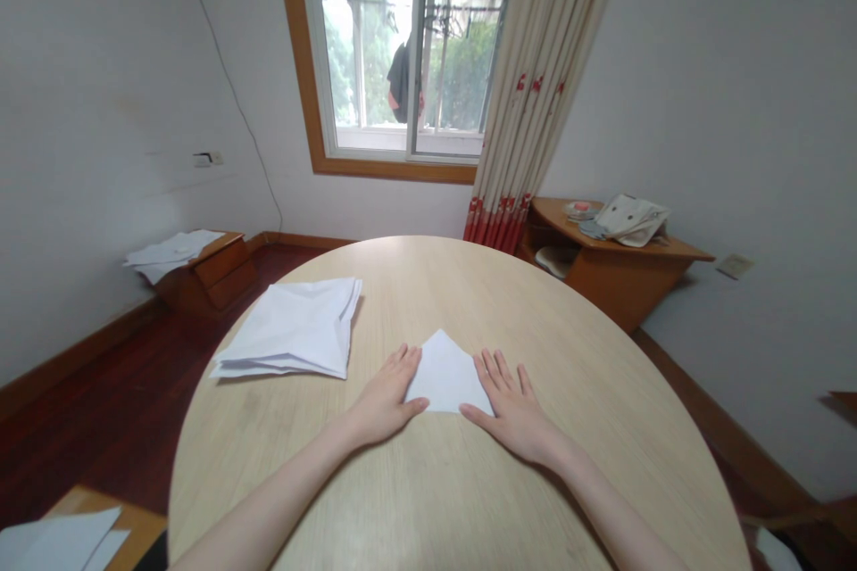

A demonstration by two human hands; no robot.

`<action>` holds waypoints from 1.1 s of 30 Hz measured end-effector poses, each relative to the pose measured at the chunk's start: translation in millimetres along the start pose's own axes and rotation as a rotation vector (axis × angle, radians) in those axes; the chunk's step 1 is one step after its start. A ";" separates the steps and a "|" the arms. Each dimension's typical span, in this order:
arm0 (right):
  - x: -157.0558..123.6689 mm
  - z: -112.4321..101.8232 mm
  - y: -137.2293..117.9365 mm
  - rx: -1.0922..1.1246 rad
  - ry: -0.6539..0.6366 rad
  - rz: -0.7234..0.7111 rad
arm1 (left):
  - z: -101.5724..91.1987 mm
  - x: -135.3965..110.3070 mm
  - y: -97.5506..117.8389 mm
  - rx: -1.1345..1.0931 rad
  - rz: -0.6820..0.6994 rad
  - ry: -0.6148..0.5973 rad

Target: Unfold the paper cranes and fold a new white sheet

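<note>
A folded sheet of white paper (445, 379) lies flat on the round table, its pointed tip facing away from me. My left hand (392, 393) rests along its left edge, fingers stretched out and thumb on the near left corner. On the opposite side, my right hand (505, 397) lies with spread fingers, its thumb over the near right corner. Both hands touch the paper without gripping it. To the left of my left hand sits a stack of white paper (291, 326) with uneven, slightly lifted edges.
The round wooden table (428, 500) fills the foreground. A small cabinet (224, 272) with papers on top stands at the far left. At the back right, a corner desk (636, 281) holds a cloth bag (633, 219). More sheets (63, 540) lie on a wooden surface at the lower left.
</note>
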State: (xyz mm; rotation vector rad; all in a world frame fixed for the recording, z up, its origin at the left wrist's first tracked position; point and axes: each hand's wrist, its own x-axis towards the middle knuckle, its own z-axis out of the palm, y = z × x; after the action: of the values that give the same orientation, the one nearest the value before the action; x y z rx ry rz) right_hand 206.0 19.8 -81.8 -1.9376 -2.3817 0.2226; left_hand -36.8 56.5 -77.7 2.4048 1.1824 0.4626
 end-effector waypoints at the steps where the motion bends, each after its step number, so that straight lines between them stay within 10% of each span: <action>1: -0.3 -1.7 -1.0 0.006 -0.008 0.005 | 0.5 0.3 -0.2 -0.015 -0.006 0.004; 13: -0.3 -9.8 -6.2 0.132 0.037 -0.008 | 5.9 3.5 -7.6 -0.091 0.102 0.243; 33: 3.5 -9.0 -0.6 0.410 0.582 -0.197 | 4.5 2.0 -3.6 -0.218 0.179 0.415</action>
State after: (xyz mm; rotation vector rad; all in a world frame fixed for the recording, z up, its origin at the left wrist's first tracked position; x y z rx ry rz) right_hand 206.0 23.7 -73.1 -1.3435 -1.9342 0.1028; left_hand -36.0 59.1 -83.2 2.2953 1.0099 1.1303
